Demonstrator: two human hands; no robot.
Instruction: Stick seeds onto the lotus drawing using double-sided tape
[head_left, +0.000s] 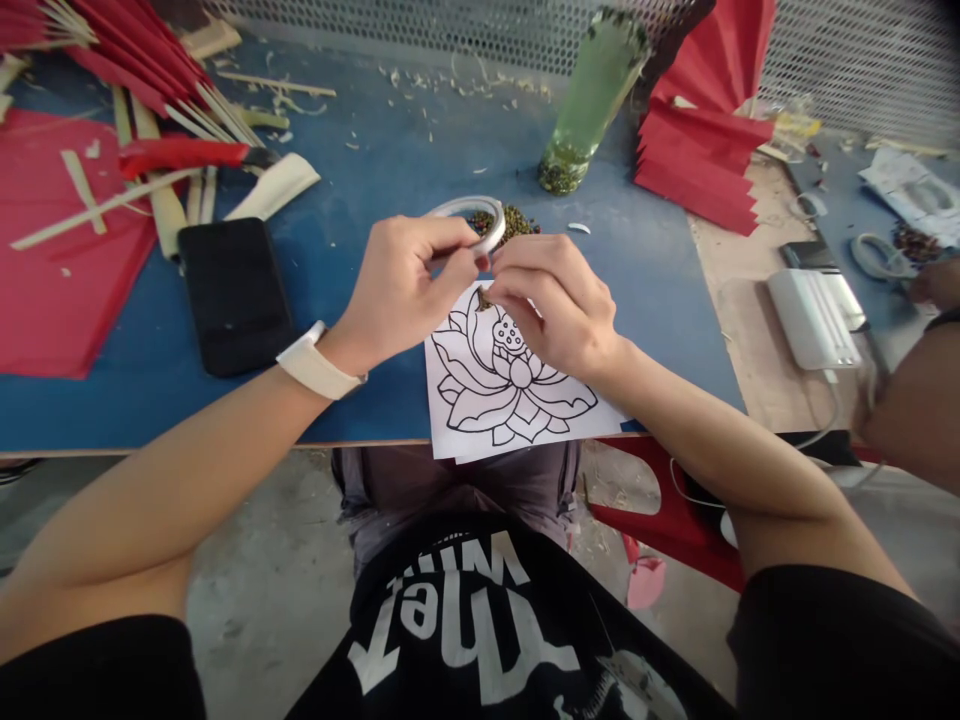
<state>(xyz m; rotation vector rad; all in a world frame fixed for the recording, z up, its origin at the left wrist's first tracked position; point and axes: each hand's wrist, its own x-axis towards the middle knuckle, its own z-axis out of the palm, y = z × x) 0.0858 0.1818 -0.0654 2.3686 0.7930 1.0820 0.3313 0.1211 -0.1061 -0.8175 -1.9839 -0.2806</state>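
My left hand (pixel 409 285) is closed on a roll of tape (pixel 493 228), holding the pale ring up above the table's edge. Close beside it, my right hand (pixel 566 305) is pinched near the roll; whatever is between its fingertips is hidden. Beneath both hands lies a white sheet with a black-outlined lotus drawing (pixel 491 405), with another sheet showing under its edge. A small patch of brown grains (pixel 484 299) sits at the top of the drawing, by my right fingertips. Behind the hands is a pile of greenish-brown grains (pixel 519 222), partly covered by the roll.
A black phone (pixel 234 295) lies left, near a red-handled tool (pixel 187 155), wood strips and red paper (pixel 45 250). A tall bottle of greenish liquid (pixel 592 100) stands behind. Folded red paper (pixel 701 150) and a white power bank (pixel 810 320) lie right, beside another person's arm (pixel 919 400).
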